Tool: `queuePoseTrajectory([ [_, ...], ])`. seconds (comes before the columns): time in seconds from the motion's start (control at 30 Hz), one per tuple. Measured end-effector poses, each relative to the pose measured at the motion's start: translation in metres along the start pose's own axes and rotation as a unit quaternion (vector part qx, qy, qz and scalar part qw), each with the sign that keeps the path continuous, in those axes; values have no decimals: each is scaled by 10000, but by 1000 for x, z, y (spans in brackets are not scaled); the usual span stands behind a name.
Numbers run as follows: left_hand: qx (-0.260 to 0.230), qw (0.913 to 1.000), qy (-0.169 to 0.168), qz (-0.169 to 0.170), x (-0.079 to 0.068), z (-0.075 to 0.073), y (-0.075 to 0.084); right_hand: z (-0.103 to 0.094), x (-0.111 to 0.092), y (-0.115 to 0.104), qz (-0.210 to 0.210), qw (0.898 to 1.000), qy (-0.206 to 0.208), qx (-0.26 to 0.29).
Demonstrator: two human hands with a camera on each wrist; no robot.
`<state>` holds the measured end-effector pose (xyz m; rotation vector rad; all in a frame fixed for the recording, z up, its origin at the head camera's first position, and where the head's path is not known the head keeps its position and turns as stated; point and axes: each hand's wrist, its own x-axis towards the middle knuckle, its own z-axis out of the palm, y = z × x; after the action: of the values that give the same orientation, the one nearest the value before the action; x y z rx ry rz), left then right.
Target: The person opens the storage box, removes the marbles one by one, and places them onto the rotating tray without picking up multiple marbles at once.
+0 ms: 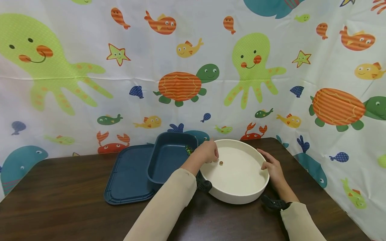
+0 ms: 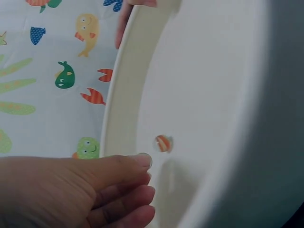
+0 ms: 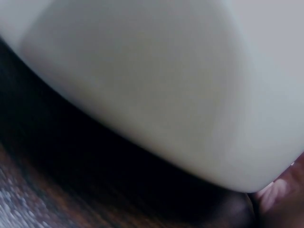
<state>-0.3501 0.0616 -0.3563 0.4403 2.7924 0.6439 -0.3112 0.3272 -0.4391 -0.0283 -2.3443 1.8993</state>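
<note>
A round cream-white pan (image 1: 233, 172) with a low wall stands on the table between both hands. On its floor lies one small marble (image 2: 163, 143), striped orange and white. My left hand (image 1: 207, 152) reaches over the left side of the pan, its loosely bent fingertips (image 2: 145, 160) close beside the marble. Between thumb and fingers nothing shows in the left wrist view. My right hand (image 1: 272, 169) grips the pan's right rim, thumb inside and fingers along the outer wall. The pan's wall fills most of the right wrist view.
Left of the pan is a deep dark-blue bin (image 1: 164, 167) holding some green patterned pieces (image 1: 189, 150), partly behind my left hand. A flat blue lid (image 1: 128, 180) lies beside it. Behind the dark wooden table (image 1: 60, 197) hangs a sea-animal curtain (image 1: 181, 124).
</note>
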Motion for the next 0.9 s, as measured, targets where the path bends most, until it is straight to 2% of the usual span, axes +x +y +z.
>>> queuePoseTrajectory([
  [0.13, 142, 9999, -31, -33, 2, 6, -1, 0, 1, 0, -14, 10000, -14, -7],
  [0.4, 643, 9978, 81, 143, 6, 15, -3, 0, 1, 1, 23, 10000, -23, -14],
  [0.73, 300, 9994, -104, 132, 3, 9, -3, 1, 1, 0, 25, 10000, -30, -62],
  [0.9, 245, 9992, -1, 310, -3, -1, -2, -1, 0, -1, 35, 9999, -15, -129],
])
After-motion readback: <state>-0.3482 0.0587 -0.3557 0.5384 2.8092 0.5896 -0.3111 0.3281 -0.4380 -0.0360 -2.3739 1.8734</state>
